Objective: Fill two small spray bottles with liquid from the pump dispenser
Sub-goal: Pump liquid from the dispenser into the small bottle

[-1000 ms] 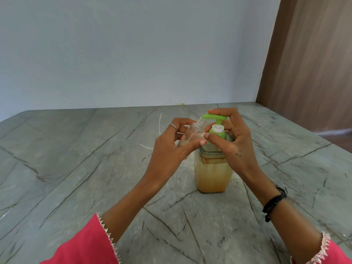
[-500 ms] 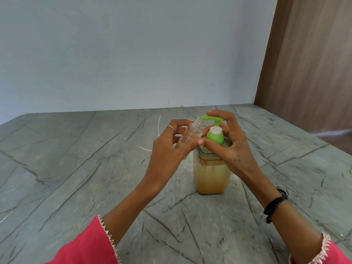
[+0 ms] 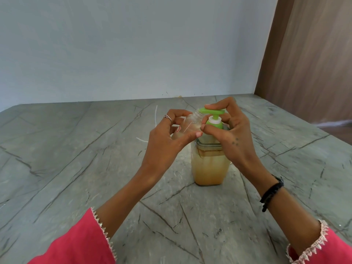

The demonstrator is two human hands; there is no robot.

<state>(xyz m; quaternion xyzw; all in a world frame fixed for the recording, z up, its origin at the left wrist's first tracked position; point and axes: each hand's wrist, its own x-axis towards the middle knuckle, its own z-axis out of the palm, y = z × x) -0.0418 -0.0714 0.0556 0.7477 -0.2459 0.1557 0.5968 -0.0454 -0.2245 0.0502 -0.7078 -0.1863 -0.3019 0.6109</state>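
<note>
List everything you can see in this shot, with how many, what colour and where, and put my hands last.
pump dispenser: one, clear jar of amber liquid with a green pump head, standing mid-table
small spray bottle: one, clear, uncapped, tilted with its mouth at the pump spout
thin tubes: two, white, lying on the table behind the hands
table: one, grey marble with dark veins
wall: pale blue-grey, behind the table
wood panel: brown, far right
left hand: holds the small spray bottle; ring, pink sleeve
right hand: finger on the pump head, thumb at its collar; black wristband
</note>
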